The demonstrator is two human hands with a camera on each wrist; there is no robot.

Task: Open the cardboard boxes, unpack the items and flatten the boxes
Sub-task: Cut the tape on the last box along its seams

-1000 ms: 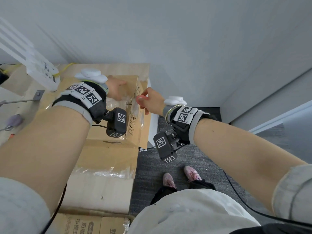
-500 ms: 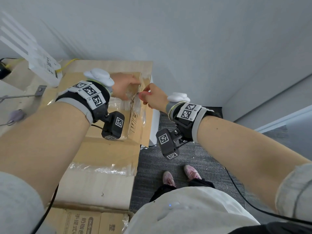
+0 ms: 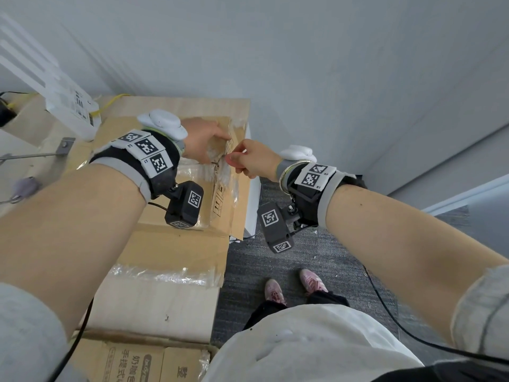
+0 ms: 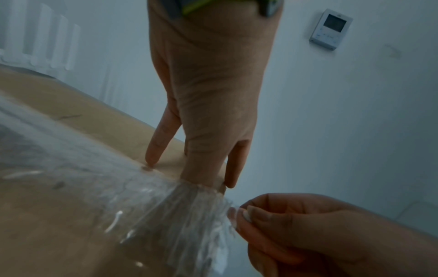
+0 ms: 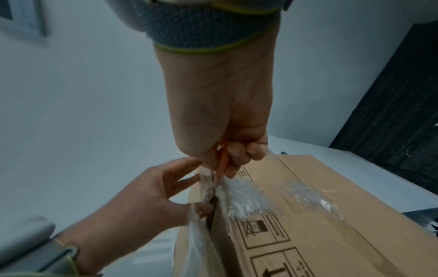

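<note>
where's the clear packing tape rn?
Head view: the crinkled clear packing tape runs over the right edge of the brown cardboard box, between the left hand pressing the top and the right hand pinching its end.

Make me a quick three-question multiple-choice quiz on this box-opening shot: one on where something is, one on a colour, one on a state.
1. Where does the left hand rest?
A. on top of the cardboard box
B. on the carpet
C. on the wall

2. What colour are the shoes on the carpet?
A. black
B. pink
C. white

3. What state is the clear tape at the box corner in?
A. smooth and fully stuck
B. gone entirely
C. crumpled and partly peeled, pinched by the right hand

Answers:
1 A, the left wrist view shows straight fingers touching the box top.
2 B, the head view shows both shoes pink.
3 C, the right wrist view shows the fingertips pinching wrinkled tape that lifts off the cardboard.
</note>
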